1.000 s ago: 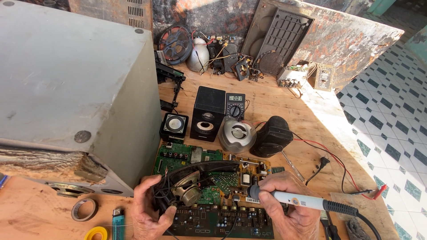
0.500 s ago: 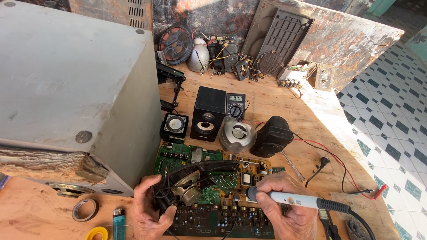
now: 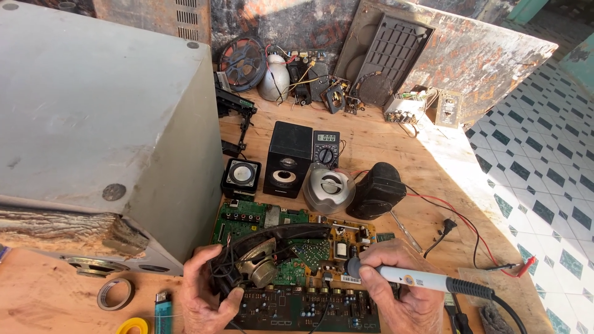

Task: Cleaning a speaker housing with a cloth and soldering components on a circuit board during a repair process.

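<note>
The left hand point(image 3: 207, 297) was closed around a bare speaker point(image 3: 253, 266) in a black curved housing, holding it just above the green circuit board point(image 3: 278, 247). The right hand point(image 3: 396, 287) gripped a white soldering iron point(image 3: 414, 280), its tip pointing toward the speaker. Beyond both hands on the worktop point(image 3: 383, 142) stood a black speaker box point(image 3: 288, 158) and a multimeter point(image 3: 326, 148). Left of the left hand lay a tape roll point(image 3: 116, 294) and a blue lighter point(image 3: 161, 312).

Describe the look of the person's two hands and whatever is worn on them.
Both the left hand and right hand are bare: no gloves, no rings or watch visible. No sleeves reach the wrists in view. The backs look creased and wrinkled, the fingers thick-knuckled.
</note>
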